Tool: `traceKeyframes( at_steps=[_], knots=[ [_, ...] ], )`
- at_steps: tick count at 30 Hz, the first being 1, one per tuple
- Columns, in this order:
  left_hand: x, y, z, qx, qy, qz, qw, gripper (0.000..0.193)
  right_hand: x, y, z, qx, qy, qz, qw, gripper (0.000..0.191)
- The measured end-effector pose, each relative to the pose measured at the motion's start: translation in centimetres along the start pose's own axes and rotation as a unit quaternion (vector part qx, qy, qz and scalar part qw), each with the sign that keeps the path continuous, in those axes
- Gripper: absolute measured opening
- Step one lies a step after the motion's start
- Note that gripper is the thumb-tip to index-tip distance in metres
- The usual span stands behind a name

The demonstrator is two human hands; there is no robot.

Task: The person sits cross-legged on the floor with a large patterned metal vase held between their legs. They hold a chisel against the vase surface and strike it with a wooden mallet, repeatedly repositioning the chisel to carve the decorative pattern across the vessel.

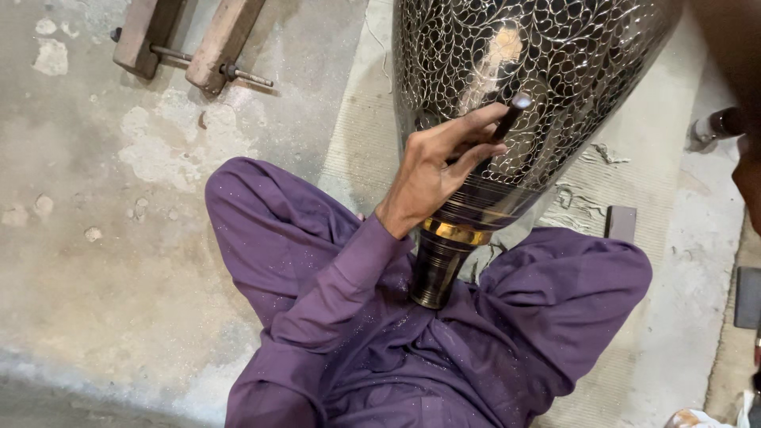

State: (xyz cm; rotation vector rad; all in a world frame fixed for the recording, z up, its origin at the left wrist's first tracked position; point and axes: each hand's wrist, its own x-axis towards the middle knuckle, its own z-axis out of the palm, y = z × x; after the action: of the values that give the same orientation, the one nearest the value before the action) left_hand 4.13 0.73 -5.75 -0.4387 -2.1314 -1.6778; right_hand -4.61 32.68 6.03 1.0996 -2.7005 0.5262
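Purple-clad crossed legs [444, 333] fill the 6 o'clock area, with the narrow neck of a large engraved dark metal vase [523, 71] resting between them and its body extending toward 12 o'clock. Left hand [440, 170] lies on the vase, fingers closed around a slim dark engraving tool [503, 127]. Right hand [749, 186] shows only partly at 3 o'clock; its grip cannot be determined.

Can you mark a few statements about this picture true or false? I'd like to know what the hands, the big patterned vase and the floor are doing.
1. The left hand holds a thin dark tool against the vase. True.
2. The vase is plain white. False: it is dark with a fine light pattern and a gold band.
3. The person sits with the narrow end of the vase between purple-clad legs. True.
4. The wooden clamp lies on the person's lap. False: it lies apart on the concrete floor.
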Motion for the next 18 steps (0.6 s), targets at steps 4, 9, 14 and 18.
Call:
traceKeyframes(
  at_steps=[4, 9, 14, 18],
  knots=[
    [-0.6, 0.4, 0.3, 0.0, 0.018, 0.001, 1.0, 0.05, 3.4, -3.0, -1.2, -0.002, -0.003, -0.033, 0.999, 0.061],
    [-1.5, 0.9, 1.7, -0.022, 0.105, -0.051, 0.993, 0.043, 5.3, -9.0, -3.4, -0.02, -0.018, -0.114, 0.993, 0.059],
    [-2.2, 1.8, 3.0, -0.046, 0.172, -0.081, 0.981, 0.038, 7.3, -12.4, -4.7, -0.121, -0.077, -0.134, 0.981, 0.06],
    [-2.4, 3.0, 3.3, -0.052, 0.211, -0.089, 0.972, 0.037, 7.9, -13.5, -4.7, -0.307, -0.089, -0.197, 0.927, 0.061]
  ],
)
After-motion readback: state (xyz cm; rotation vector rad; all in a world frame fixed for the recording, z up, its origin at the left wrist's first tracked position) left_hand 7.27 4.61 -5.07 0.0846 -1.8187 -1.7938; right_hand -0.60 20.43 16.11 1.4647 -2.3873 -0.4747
